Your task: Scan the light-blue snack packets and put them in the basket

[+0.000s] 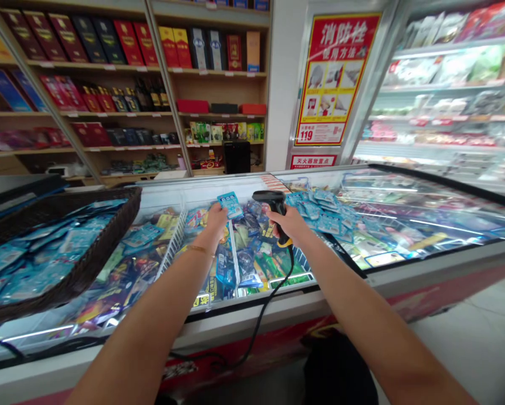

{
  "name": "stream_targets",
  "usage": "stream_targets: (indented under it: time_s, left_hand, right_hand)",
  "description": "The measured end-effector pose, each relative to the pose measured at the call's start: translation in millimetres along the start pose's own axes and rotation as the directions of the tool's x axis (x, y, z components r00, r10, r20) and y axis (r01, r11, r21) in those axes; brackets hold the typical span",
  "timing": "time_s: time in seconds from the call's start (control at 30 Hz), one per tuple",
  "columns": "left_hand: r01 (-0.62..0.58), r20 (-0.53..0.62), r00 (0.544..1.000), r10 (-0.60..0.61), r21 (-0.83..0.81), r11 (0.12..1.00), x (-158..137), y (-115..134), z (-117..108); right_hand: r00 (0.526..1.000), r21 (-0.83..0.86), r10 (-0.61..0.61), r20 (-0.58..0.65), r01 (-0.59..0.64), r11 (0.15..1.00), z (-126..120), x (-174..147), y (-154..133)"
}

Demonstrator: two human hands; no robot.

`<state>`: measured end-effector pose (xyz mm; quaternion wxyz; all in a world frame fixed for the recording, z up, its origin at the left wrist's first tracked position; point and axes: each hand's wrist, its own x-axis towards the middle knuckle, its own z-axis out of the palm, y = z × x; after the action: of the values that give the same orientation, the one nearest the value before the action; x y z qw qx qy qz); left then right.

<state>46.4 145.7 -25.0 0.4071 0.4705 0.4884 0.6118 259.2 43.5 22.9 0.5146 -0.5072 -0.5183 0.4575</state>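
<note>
Pinched in my left hand [217,220] is a small blue packet [230,205], held up over the freezer's glass top. My right hand [291,224] is wrapped round the handle of a black barcode scanner [273,201], whose head points left toward the packet. A black cable [273,292] runs from the scanner's base down over the freezer's front edge. Right of the scanner, a heap of similar blue packets [324,211] lies on the glass. More blue packets [62,244] fill a dark wicker basket [104,247] at the left.
The chest freezer [252,306] holds bagged goods split by white wire dividers [174,242]. Behind it stand wooden shelves [219,73] of boxes and bottles, and a red and yellow poster [339,79]. A lit refrigerated display [450,107] is at the right.
</note>
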Motion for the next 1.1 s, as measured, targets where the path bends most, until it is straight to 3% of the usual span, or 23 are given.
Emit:
stream_targets:
  time_s: [0.13,0.33,0.5,0.63,0.73,0.87,1.0,1.1]
  left_hand:
    - [0.161,0.121,0.981,-0.151,-0.072,0.984,-15,15,47]
    - [0.312,0.311,0.912,-0.269,-0.1,0.945,-49,17,149]
    - [0.357,0.327,0.887,-0.327,-0.035,0.934,-77,5,225]
    - [0.319,0.252,0.914,-0.317,0.036,0.947,-84,-1,258]
    - [0.242,0.25,0.932,-0.261,0.103,0.965,-81,0,260]
    - [0.11,0.279,0.946,-0.164,0.198,0.974,-66,5,237]
    - [-0.123,0.243,0.969,0.041,0.334,0.935,-40,12,183]
    - [-0.134,0.148,0.986,0.079,0.411,0.902,-14,17,118]
  right_hand:
    - [0.99,-0.019,0.005,-0.138,-0.008,1.0,-62,-10,-10]
    - [0.933,-0.041,0.066,-0.354,-0.085,0.995,-143,-33,-11]
    - [0.915,-0.004,0.079,-0.395,-0.088,0.996,-174,-50,-5]
    - [0.908,0.005,0.07,-0.413,-0.075,0.997,-182,-56,-5]
    - [0.91,-0.004,0.061,-0.41,-0.068,0.998,-181,-56,-8]
    - [0.92,-0.021,0.059,-0.388,-0.072,0.997,-173,-52,-11]
    - [0.938,-0.047,0.05,-0.343,-0.071,0.996,-147,-40,-11]
    - [0.957,-0.037,0.048,-0.285,-0.061,0.997,-115,-27,-8]
